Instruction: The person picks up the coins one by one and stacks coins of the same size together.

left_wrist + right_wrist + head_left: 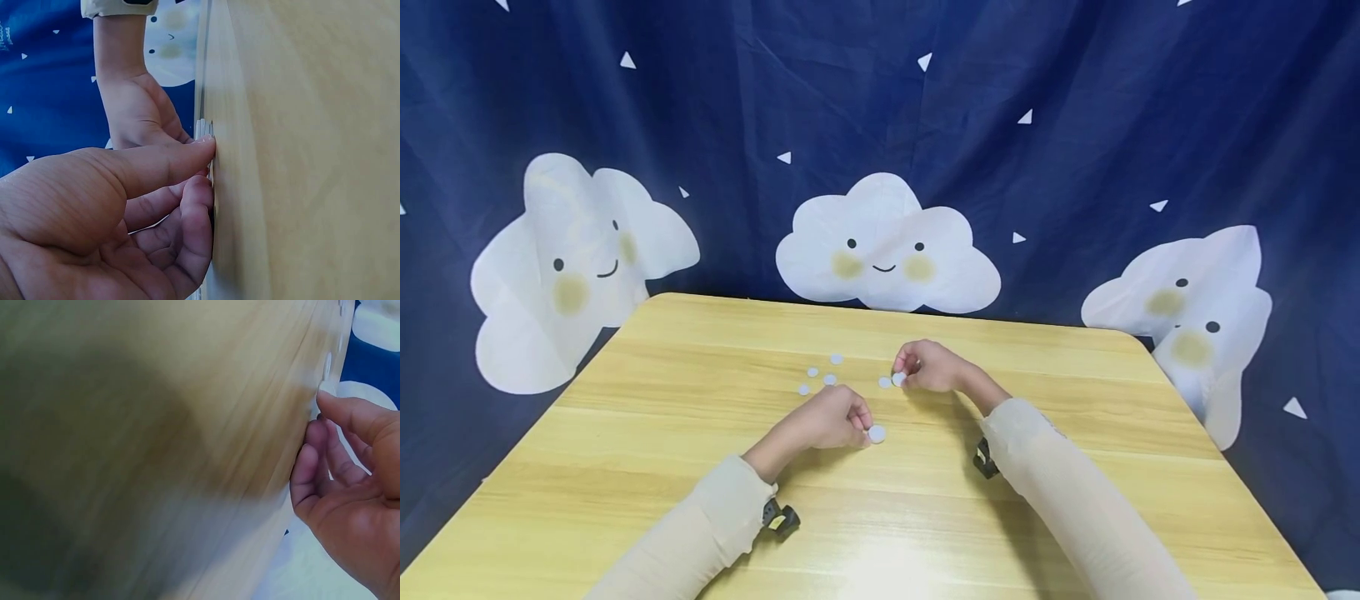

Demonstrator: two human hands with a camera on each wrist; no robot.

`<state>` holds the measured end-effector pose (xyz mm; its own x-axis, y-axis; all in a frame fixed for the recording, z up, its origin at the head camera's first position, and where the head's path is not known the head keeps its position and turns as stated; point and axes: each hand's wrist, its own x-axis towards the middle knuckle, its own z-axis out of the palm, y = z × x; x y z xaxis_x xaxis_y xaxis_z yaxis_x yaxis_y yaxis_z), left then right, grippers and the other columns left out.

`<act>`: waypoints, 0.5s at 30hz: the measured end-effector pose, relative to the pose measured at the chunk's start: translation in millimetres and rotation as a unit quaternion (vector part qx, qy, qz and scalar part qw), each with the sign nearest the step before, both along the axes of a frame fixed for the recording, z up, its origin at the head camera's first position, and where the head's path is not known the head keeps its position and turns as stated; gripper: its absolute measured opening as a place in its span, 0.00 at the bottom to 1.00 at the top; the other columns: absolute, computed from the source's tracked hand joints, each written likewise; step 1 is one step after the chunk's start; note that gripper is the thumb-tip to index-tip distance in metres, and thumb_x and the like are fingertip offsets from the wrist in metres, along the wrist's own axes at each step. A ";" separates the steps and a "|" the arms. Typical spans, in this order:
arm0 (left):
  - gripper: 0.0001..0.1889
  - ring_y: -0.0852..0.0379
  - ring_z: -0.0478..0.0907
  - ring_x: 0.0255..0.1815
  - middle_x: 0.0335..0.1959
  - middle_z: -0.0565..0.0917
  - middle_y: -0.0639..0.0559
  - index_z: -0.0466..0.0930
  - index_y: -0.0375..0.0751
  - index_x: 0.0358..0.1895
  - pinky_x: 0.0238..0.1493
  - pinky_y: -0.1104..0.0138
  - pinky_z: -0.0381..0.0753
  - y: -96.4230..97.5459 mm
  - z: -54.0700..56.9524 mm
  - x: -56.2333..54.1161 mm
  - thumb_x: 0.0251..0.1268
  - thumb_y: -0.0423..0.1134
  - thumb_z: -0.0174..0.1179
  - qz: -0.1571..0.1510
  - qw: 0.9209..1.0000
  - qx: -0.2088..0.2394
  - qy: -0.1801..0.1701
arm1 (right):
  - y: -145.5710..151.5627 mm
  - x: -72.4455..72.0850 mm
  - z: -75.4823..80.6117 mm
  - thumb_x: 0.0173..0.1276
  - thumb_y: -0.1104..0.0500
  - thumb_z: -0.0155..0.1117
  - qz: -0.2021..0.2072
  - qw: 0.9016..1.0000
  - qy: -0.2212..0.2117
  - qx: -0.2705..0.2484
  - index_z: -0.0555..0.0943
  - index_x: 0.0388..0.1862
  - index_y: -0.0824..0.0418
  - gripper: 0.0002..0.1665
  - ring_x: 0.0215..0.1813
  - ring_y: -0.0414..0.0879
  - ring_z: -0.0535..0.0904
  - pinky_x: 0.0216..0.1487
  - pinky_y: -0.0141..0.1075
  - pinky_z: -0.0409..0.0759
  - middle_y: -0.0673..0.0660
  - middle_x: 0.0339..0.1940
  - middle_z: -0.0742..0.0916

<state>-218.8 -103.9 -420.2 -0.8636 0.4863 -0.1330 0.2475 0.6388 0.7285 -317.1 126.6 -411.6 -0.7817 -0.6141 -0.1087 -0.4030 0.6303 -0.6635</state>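
My left hand pinches a round white disc between thumb and fingers, low over the wooden table. Farther back and to the right, my right hand pinches another white disc at its fingertips. Just left of that one lies a loose disc. In the right wrist view, the held disc shows at the thumb tip. White disc edges show in layers beyond the left thumb; which hand they belong to I cannot tell.
Several small white discs lie scattered on the wooden table beyond the left hand. A dark blue curtain with cloud faces hangs behind the table's far edge. Dark wrist devices sit under both sleeves.
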 end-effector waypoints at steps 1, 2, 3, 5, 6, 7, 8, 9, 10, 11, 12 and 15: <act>0.08 0.57 0.77 0.32 0.28 0.82 0.54 0.84 0.42 0.32 0.37 0.65 0.79 -0.2 -0.5 0.2 0.54 0.31 0.76 -0.002 1.000 0.001 0.001 | 0.4 0.3 -0.2 0.61 0.73 0.69 -0.001 1.000 0.002 -0.005 0.82 0.42 0.66 0.11 0.39 0.44 0.80 0.51 0.38 0.79 0.54 0.35 0.86; 0.09 0.57 0.77 0.31 0.28 0.82 0.54 0.84 0.42 0.32 0.37 0.65 0.79 -0.2 -1.0 0.3 0.54 0.31 0.76 -0.003 1.000 0.002 0.003 | 0.9 1.0 -0.1 0.61 0.74 0.69 -0.003 1.000 0.005 -0.010 0.83 0.42 0.66 0.11 0.40 0.44 0.80 0.52 0.39 0.80 0.55 0.35 0.87; 0.09 0.57 0.77 0.31 0.28 0.82 0.54 0.84 0.41 0.32 0.37 0.65 0.79 -0.2 -1.3 0.3 0.54 0.31 0.76 -0.004 1.000 0.003 0.004 | 1.5 1.4 -0.1 0.62 0.74 0.68 -0.005 1.000 0.007 -0.015 0.83 0.42 0.66 0.10 0.40 0.44 0.81 0.52 0.40 0.80 0.55 0.35 0.87; 0.09 0.57 0.77 0.31 0.28 0.82 0.54 0.84 0.41 0.32 0.37 0.64 0.79 -0.2 -1.7 0.4 0.53 0.31 0.76 -0.005 1.000 0.005 0.006 | 2.7 2.0 -0.1 0.63 0.74 0.68 -0.009 1.000 0.011 -0.023 0.84 0.41 0.66 0.09 0.41 0.44 0.82 0.53 0.40 0.81 0.55 0.36 0.88; 0.09 0.57 0.78 0.31 0.27 0.82 0.54 0.84 0.41 0.32 0.37 0.64 0.79 0.0 -1.6 0.4 0.53 0.31 0.76 -0.005 1.000 0.005 0.006 | 3.3 2.3 0.0 0.63 0.74 0.67 -0.011 1.000 0.011 -0.027 0.85 0.41 0.66 0.09 0.41 0.44 0.82 0.54 0.41 0.81 0.56 0.36 0.88; 0.09 0.57 0.78 0.31 0.27 0.82 0.54 0.84 0.41 0.32 0.37 0.64 0.79 0.1 -1.7 0.2 0.53 0.31 0.76 -0.005 1.000 0.005 0.006 | 3.9 2.6 0.0 0.64 0.74 0.67 -0.012 0.999 0.010 -0.030 0.85 0.40 0.66 0.08 0.41 0.44 0.82 0.54 0.41 0.81 0.56 0.36 0.88; 0.09 0.57 0.78 0.31 0.27 0.82 0.54 0.84 0.41 0.32 0.37 0.64 0.79 0.3 -1.7 0.0 0.53 0.31 0.76 -0.004 1.000 0.005 0.007 | 4.5 2.8 0.0 0.64 0.74 0.67 -0.013 0.999 0.010 -0.031 0.85 0.40 0.66 0.08 0.41 0.44 0.82 0.54 0.41 0.82 0.56 0.36 0.88; 0.09 0.57 0.78 0.31 0.27 0.82 0.54 0.84 0.41 0.32 0.37 0.64 0.79 0.4 -1.6 0.0 0.53 0.31 0.76 -0.004 1.000 0.005 0.006 | 5.0 2.8 -0.2 0.64 0.74 0.67 -0.012 0.999 0.008 -0.033 0.85 0.40 0.67 0.08 0.41 0.44 0.82 0.54 0.40 0.82 0.56 0.36 0.88; 0.09 0.57 0.78 0.31 0.27 0.82 0.54 0.84 0.41 0.32 0.37 0.65 0.79 0.5 -1.7 -0.1 0.53 0.31 0.76 -0.004 1.000 0.004 0.006 | 5.6 2.8 -0.4 0.64 0.74 0.66 -0.011 0.999 0.008 -0.034 0.86 0.40 0.67 0.08 0.41 0.44 0.82 0.54 0.40 0.82 0.56 0.36 0.88; 0.09 0.57 0.78 0.31 0.27 0.82 0.54 0.84 0.41 0.32 0.36 0.65 0.79 0.6 -1.8 -0.1 0.53 0.31 0.76 -0.004 1.000 0.003 0.006 | 5.9 2.9 -0.4 0.64 0.74 0.66 -0.010 0.999 0.006 -0.034 0.86 0.40 0.66 0.08 0.41 0.43 0.82 0.53 0.40 0.82 0.56 0.36 0.89; 0.09 0.57 0.78 0.31 0.27 0.82 0.54 0.84 0.41 0.32 0.37 0.65 0.79 0.7 -1.9 -0.1 0.53 0.31 0.76 -0.003 1.000 0.002 0.006 | 6.2 3.1 -0.4 0.64 0.74 0.66 -0.008 0.999 0.007 -0.033 0.86 0.40 0.66 0.08 0.41 0.43 0.82 0.54 0.40 0.82 0.56 0.36 0.89; 0.09 0.57 0.78 0.31 0.27 0.82 0.54 0.84 0.42 0.32 0.37 0.65 0.79 0.8 -2.1 -0.2 0.53 0.31 0.76 -0.002 1.000 0.001 0.005 | 6.6 4.0 0.1 0.64 0.74 0.66 -0.002 0.999 0.007 -0.035 0.86 0.40 0.66 0.09 0.41 0.42 0.82 0.54 0.40 0.82 0.54 0.35 0.89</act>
<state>-219.0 -103.0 -422.2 -0.8625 0.4907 -0.1238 0.2579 0.6367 0.7267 -313.1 133.2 -411.5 -0.7855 -0.6165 -0.0547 -0.4098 0.5843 -0.7005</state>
